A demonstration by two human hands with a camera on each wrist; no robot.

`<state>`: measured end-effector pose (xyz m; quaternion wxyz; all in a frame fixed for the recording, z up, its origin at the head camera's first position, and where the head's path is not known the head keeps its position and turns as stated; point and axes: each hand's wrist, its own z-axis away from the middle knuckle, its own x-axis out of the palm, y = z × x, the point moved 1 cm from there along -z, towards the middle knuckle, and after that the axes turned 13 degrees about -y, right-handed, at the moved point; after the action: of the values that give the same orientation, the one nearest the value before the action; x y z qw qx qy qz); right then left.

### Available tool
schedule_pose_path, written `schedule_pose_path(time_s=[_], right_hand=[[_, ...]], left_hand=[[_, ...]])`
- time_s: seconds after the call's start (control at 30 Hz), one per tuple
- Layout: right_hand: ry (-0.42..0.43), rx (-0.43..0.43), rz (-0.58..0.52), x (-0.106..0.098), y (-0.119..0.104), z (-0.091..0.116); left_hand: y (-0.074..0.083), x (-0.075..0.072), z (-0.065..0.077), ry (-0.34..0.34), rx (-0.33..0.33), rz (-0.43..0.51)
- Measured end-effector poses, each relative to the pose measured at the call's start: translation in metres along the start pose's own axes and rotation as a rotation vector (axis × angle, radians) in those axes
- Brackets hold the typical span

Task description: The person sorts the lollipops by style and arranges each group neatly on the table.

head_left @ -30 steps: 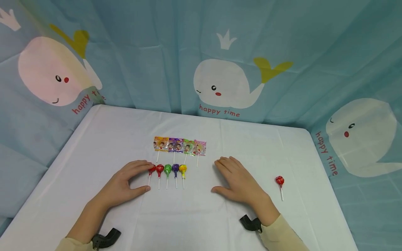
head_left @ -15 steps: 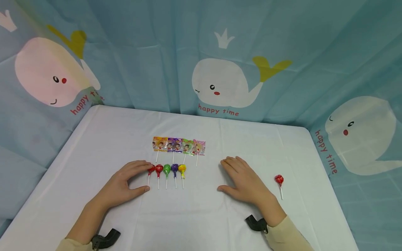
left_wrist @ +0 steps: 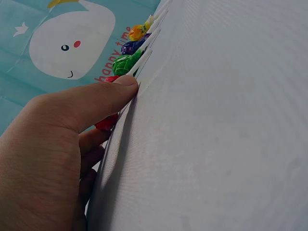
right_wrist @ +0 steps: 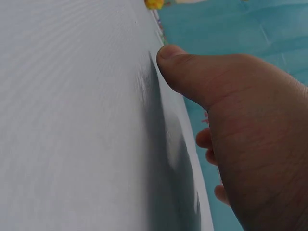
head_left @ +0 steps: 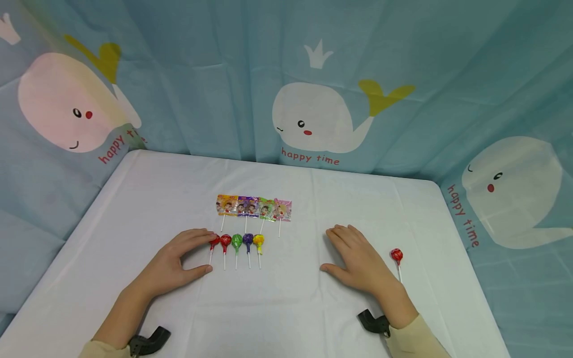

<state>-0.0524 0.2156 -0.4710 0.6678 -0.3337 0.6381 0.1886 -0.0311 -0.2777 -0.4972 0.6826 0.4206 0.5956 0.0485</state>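
Observation:
My left hand point(head_left: 167, 263) lies at the left end of a row of lollipops, its fingertips at the leftmost red lollipop point(head_left: 215, 240) and its thumb spread apart below. Beside that one lie a second red lollipop point(head_left: 225, 240), a green lollipop point(head_left: 237, 240), a purple lollipop point(head_left: 248, 240) and a yellow lollipop point(head_left: 258, 240), sticks toward me. In the left wrist view the thumb partly covers the red ones. Well to the right of the row, my right hand point(head_left: 360, 261) is low over the white cloth with relaxed fingers and nothing in it. Further right lies a lone red lollipop point(head_left: 396, 255).
Behind the row lie flat wrapped lollipops: an orange packet point(head_left: 227, 205), a purple packet point(head_left: 248, 206), a green packet point(head_left: 267, 209) and a pink packet point(head_left: 283, 210). A blue curtain point(head_left: 201, 99) with whale prints hangs around the white-covered table point(head_left: 277, 313).
My right hand has slid to the right, away from the row and closer to the lone red lollipop, whose stick end its forearm side now nears. The left hand stays by the row.

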Motion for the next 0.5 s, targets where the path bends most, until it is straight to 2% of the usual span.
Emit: schedule_pose_path(time_s=[0.5], right_hand=[[0.007,0.095,-0.009,-0.005,0.013,0.023]], left_hand=[[-0.001,0.002,0.001,0.000,-0.007,-0.004]])
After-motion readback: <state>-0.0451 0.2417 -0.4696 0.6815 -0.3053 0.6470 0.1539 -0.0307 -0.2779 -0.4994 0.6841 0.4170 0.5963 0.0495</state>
